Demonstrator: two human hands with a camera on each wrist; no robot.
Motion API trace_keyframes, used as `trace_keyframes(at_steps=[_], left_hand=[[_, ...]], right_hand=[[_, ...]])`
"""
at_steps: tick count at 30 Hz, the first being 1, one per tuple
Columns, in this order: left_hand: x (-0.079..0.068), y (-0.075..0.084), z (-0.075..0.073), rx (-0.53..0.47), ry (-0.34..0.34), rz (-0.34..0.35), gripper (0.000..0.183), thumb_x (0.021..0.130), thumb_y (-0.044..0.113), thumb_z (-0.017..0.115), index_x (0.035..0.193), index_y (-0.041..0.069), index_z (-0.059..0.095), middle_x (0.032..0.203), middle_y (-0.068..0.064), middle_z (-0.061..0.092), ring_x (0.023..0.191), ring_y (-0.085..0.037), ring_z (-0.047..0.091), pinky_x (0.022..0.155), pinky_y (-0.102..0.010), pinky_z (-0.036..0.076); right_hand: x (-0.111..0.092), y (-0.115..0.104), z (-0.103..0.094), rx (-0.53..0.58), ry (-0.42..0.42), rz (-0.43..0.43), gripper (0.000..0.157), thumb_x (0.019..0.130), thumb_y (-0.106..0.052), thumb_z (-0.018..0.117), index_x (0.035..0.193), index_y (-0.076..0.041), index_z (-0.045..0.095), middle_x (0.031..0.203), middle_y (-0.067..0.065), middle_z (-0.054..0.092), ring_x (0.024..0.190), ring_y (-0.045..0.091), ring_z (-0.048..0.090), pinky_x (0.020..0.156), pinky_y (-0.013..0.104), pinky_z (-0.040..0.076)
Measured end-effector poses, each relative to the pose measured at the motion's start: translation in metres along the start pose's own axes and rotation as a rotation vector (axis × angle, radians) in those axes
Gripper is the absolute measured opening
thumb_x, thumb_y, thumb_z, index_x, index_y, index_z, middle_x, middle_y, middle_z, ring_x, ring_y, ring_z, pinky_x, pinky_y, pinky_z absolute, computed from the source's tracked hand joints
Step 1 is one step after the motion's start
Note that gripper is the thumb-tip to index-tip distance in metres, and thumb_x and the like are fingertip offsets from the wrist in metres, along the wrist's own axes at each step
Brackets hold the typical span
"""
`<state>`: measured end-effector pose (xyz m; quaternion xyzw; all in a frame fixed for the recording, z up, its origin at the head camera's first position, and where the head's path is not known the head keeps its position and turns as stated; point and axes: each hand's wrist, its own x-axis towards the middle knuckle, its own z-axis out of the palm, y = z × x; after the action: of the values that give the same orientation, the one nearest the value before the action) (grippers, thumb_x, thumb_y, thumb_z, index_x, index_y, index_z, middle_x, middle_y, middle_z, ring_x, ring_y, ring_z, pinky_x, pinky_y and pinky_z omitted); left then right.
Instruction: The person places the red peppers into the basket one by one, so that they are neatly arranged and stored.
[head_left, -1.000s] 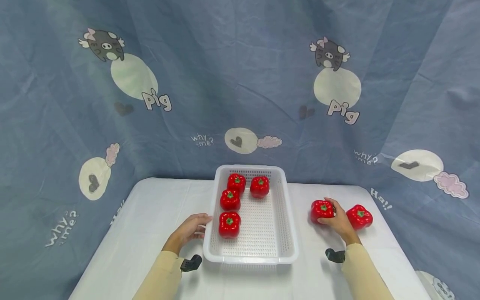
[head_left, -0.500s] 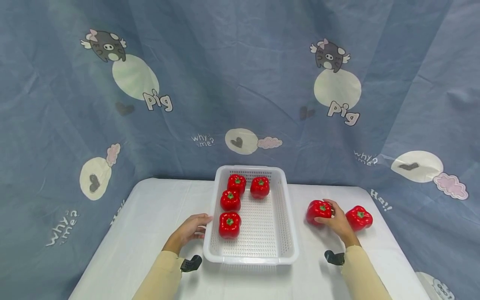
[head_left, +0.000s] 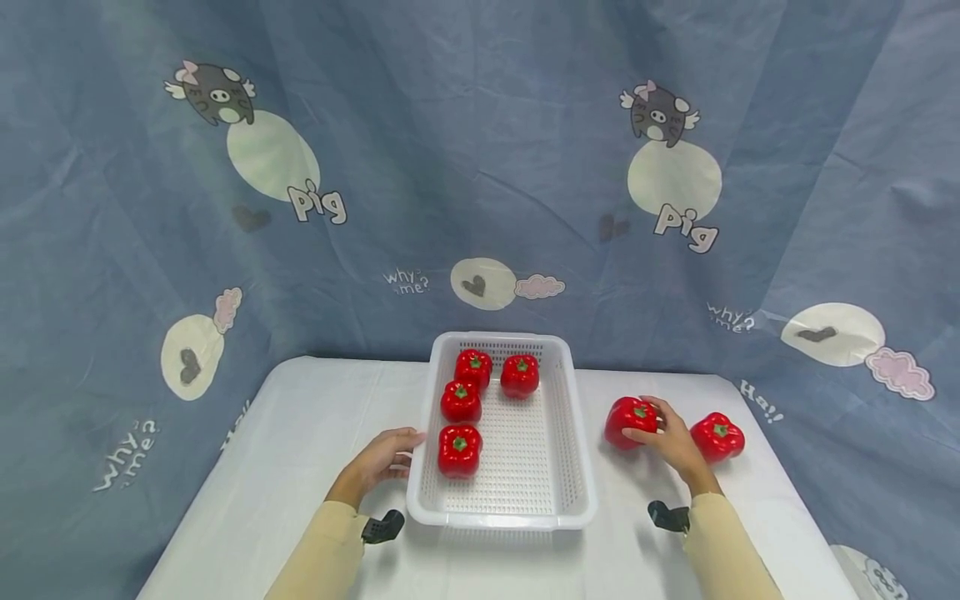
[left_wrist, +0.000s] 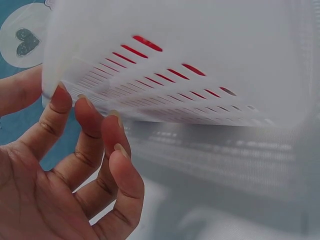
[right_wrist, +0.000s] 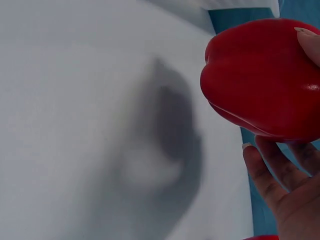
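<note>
My right hand (head_left: pixel 677 447) grips a red bell pepper (head_left: pixel 628 422) with a green stem, right of the basket. In the right wrist view this pepper (right_wrist: pixel 262 80) hangs above the table, apart from its shadow, thumb on one side and fingers below. My left hand (head_left: pixel 382 460) holds the left rim of a white perforated plastic basket (head_left: pixel 583 467). In the left wrist view its curled fingers (left_wrist: pixel 82 145) touch the outer wall, and the thumb's tip is hidden behind the basket's edge. Several red bell peppers sit inside, one (head_left: pixel 460 451) nearest the front left.
Another red bell pepper (head_left: pixel 717 437) lies on the white table (head_left: pixel 337 400), to the right of my right hand. A blue printed curtain (head_left: pixel 480 167) hangs behind the table's back edge. The basket's right half shows its bare floor.
My right hand has drawn its bell pepper a little to the left, toward the basket, and the pepper looks raised and tilted. The left hand and basket have stayed in place.
</note>
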<state>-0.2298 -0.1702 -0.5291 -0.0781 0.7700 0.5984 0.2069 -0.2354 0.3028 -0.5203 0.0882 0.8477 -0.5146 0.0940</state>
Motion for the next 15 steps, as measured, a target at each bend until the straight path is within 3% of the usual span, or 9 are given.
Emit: trace_keyframes(at_steps=[15], left_hand=[[-0.001, -0.001, -0.001, 0.001, 0.002, -0.002, 0.036, 0.094, 0.031, 0.056, 0.115, 0.003, 0.064, 0.101, -0.007, 0.068, 0.086, -0.022, 0.063, 0.076, -0.036, 0.055]], right_hand=[[-0.007, -0.021, -0.006, -0.031, -0.055, -0.090, 0.087, 0.080, -0.029, 0.078, 0.148, -0.010, 0.028, 0.148, 0.023, 0.029, 0.132, 0.045, 0.032, 0.097, 0.055, 0.045]])
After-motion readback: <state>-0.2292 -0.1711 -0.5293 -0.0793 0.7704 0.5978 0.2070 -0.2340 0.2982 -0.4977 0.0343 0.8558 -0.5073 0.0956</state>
